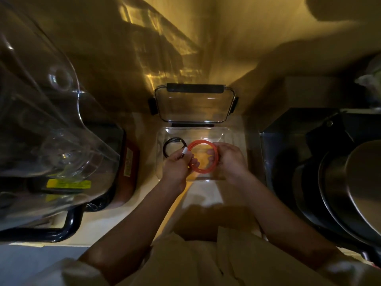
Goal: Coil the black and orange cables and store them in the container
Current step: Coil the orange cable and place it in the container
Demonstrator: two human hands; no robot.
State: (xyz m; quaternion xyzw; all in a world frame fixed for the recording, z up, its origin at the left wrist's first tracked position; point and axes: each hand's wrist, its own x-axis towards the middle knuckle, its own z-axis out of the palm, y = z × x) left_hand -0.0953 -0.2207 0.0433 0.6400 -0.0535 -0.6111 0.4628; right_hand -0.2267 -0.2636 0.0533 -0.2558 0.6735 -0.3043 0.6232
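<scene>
A clear plastic container (231, 133) stands open on the counter in front of me. Inside it, at the left, lies the black cable (167, 145) wound into a small ring. The orange cable (201, 143) is coiled into a round loop held over the container. My left hand (175, 166) pinches its white plug end and the loop's left side. On the loop's right side, my right hand (231, 159) grips the coil with curled fingers.
The container's clear lid (194, 106) with black clips leans against the wall behind it. A large clear blender jug (51, 120) on a dark base fills the left. Dark pans (340, 182) are stacked at the right.
</scene>
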